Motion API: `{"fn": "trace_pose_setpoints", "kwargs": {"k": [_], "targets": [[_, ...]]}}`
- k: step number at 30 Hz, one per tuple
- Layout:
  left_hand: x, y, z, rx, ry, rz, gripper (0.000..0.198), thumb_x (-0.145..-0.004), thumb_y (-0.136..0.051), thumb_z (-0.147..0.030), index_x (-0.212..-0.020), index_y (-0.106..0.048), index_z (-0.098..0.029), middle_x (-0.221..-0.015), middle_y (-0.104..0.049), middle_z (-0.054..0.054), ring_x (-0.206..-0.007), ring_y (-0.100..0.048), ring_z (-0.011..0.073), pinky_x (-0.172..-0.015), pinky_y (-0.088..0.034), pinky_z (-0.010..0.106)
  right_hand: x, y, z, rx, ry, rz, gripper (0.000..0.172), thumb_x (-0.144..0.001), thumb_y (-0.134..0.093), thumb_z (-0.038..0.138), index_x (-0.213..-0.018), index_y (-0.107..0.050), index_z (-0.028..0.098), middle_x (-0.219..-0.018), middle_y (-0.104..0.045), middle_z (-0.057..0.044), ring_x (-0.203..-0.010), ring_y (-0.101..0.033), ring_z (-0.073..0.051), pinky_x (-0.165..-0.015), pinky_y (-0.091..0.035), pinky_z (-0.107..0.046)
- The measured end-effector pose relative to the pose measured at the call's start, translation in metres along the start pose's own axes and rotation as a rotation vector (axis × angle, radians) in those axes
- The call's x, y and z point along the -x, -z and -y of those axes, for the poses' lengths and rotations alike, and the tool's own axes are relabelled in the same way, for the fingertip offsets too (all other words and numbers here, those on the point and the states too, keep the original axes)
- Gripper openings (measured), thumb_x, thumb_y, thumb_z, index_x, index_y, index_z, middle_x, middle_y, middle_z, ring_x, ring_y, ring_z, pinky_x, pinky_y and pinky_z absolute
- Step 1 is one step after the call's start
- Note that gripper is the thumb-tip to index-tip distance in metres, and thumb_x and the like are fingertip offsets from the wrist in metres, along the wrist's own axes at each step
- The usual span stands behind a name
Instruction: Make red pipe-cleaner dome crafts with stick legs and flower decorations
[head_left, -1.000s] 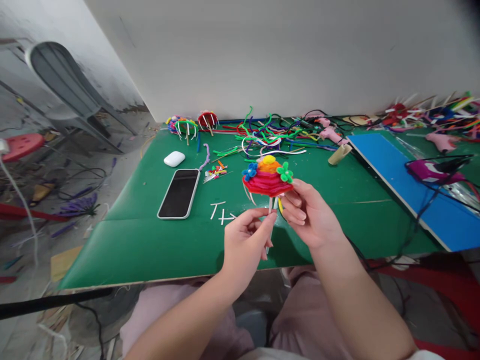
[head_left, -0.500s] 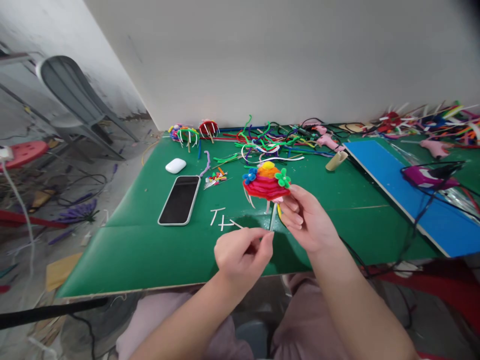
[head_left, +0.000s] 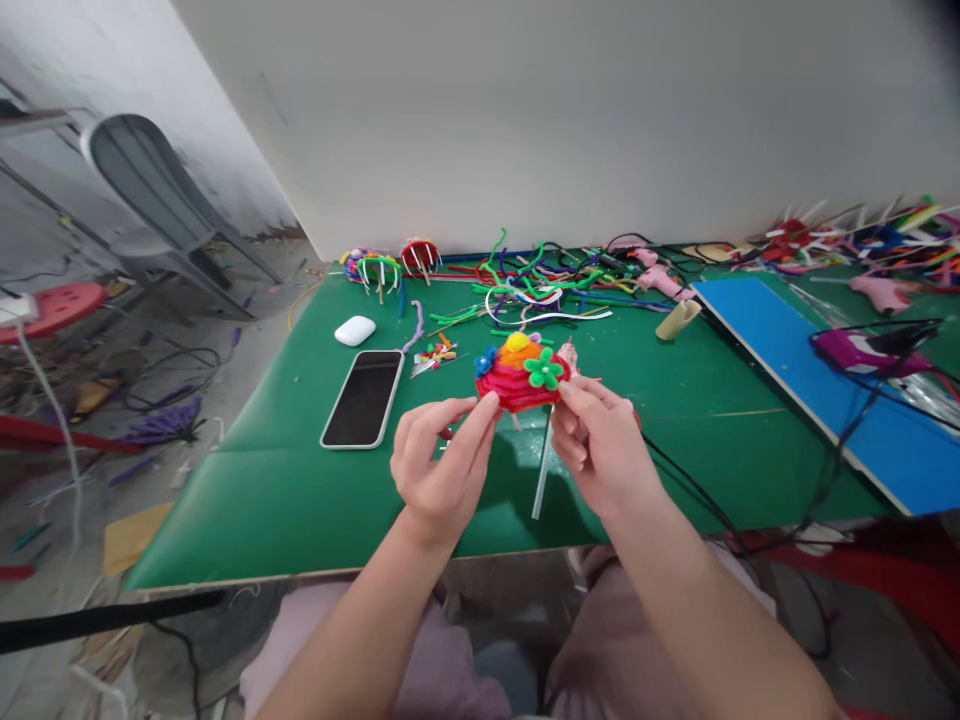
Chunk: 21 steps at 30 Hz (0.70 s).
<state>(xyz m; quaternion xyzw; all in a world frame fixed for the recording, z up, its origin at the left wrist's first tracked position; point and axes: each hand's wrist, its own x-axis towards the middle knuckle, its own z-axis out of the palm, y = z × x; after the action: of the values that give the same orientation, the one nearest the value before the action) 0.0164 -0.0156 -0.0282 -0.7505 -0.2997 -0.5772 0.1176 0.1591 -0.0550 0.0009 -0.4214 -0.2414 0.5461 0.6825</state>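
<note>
Flowered cap (head_left: 514, 393) is pinched at its rim between the left hand (head_left: 439, 460) and right hand (head_left: 604, 445); a hard squeeze could crumple its soft layers or loosen the green flower (head_left: 544, 370). Its yellow top (head_left: 517, 343) points upward, long axis running left to right, above the green table (head_left: 300, 510).

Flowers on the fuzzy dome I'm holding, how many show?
2: a blue flower on the left of the fuzzy dome, nearer your left hand, and a green flower on its right, nearer your right hand. Others may be hidden behind.
</note>
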Motion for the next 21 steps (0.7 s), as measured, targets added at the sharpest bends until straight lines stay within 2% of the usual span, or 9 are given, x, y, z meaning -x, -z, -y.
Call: {"fn": "trace_pose_setpoints", "kwargs": {"k": [9,15,21], "targets": [[0.003,0.001,0.008,-0.014,-0.093,-0.045,0.038,-0.064,-0.071,-0.004,-0.098,-0.064,-0.018,-0.079,-0.064,0.005,-0.074,-0.055,0.015,-0.068,-0.049,0.028,0.01,-0.01,-0.006,0.094,0.03,-0.02,0.026,-0.074,-0.064,0.027,-0.056,-0.047,0.018,-0.039,-0.041,0.01,-0.028,-0.03,-0.001,-0.028,-0.019,-0.014],[0.003,0.002,0.008,-0.03,-0.097,-0.044,0.036,-0.062,-0.073,-0.005,-0.096,-0.066,-0.017,-0.083,-0.067,0.007,-0.077,-0.055,0.0171,-0.07,-0.049,0.03,0.012,-0.011,-0.006,0.096,0.04,-0.042,0.024,-0.075,-0.063,0.027,-0.058,-0.048,0.018,-0.038,-0.041,0.01,-0.027,-0.03,-0.002,-0.028,-0.019,-0.014],[0.002,0.003,0.009,-0.004,-0.103,-0.057,0.036,-0.062,-0.071,-0.003,-0.095,-0.066,-0.016,-0.079,-0.068,0.006,-0.075,-0.053,0.0163,-0.066,-0.048,0.029,0.012,-0.012,-0.01,0.09,-0.006,-0.002,0.027,-0.075,-0.063,0.029,-0.056,-0.047,0.018,-0.038,-0.041,0.01,-0.027,-0.03,-0.001,-0.027,-0.018,-0.014]]}}
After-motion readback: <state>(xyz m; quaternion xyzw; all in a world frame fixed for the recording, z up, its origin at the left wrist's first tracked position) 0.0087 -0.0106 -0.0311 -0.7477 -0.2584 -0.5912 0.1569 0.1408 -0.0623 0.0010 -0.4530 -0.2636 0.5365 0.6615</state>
